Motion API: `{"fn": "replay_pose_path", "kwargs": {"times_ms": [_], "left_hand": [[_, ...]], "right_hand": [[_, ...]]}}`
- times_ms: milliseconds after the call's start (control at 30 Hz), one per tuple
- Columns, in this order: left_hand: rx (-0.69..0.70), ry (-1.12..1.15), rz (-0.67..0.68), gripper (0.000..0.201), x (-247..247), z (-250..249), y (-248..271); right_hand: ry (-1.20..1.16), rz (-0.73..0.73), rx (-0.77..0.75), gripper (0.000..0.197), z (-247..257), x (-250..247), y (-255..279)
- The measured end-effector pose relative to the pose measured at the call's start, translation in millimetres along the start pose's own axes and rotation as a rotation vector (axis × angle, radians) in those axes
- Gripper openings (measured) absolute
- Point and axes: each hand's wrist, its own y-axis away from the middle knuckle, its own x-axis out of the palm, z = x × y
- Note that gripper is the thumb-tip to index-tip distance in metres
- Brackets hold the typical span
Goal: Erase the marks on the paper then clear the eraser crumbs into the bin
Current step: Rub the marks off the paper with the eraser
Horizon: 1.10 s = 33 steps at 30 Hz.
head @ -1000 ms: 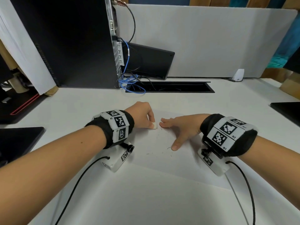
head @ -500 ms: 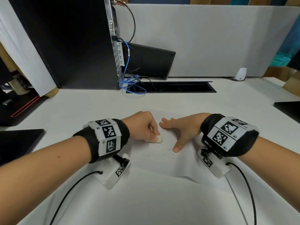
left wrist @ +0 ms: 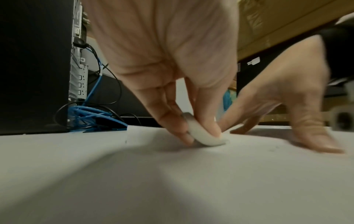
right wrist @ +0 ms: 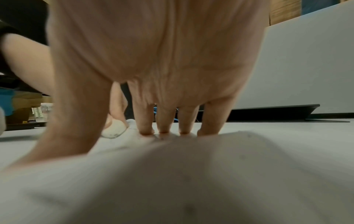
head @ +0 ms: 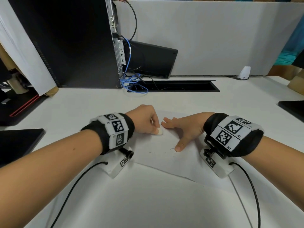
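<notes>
A white sheet of paper (head: 164, 163) lies on the white desk, its near part bulging up. My left hand (head: 144, 120) pinches a small white eraser (head: 159, 132) between thumb and fingers and presses it onto the paper; in the left wrist view the eraser (left wrist: 205, 136) sits tilted under the fingertips. My right hand (head: 181, 129) lies spread on the paper just right of the eraser, fingers straight and thumb down, holding the sheet flat. Dark eraser crumbs (head: 171, 148) dot the paper near the right thumb. No bin is in view.
A black computer tower (head: 65, 41) with blue cables (head: 134, 84) stands at the back left. A cable slot (head: 174, 88) runs along the back of the desk before a grey divider (head: 213, 37). Dark flat devices lie at the left (head: 18, 142) and right (head: 292, 107) edges.
The left hand with the eraser slid toward me and a little left, then back up toward the right fingertips. The right hand stayed pressed on the paper.
</notes>
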Motion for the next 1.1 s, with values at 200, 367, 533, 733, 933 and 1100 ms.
{"fn": "replay_pose_path", "kwargs": {"times_ms": [200,367,533,733,933,1100], "left_hand": [[0.023,0.069,0.089,0.012,4.2,4.7,21.8],[0.001,-0.013,0.018,0.021,2.0,3.3,15.6],[-0.019,-0.001,-0.02,0.02,2.6,2.9,10.1],[0.04,0.033,0.221,0.013,2.0,0.5,38.9],[0.005,-0.011,-0.076,0.02,-18.7,3.4,13.0],[-0.038,-0.025,-0.073,0.024,-6.9,5.6,0.7]], "right_hand": [[0.002,0.006,0.002,0.105,-1.0,-0.4,-0.4],[0.031,0.015,0.008,0.105,0.8,-1.4,-0.2],[0.014,0.017,0.008,0.107,-0.5,-1.0,-0.2],[0.01,0.009,0.007,0.106,-0.3,-0.5,-0.1],[0.02,0.03,0.001,0.107,-0.5,-3.3,-1.5],[0.037,0.013,-0.025,0.107,-0.7,-9.2,1.9]]}}
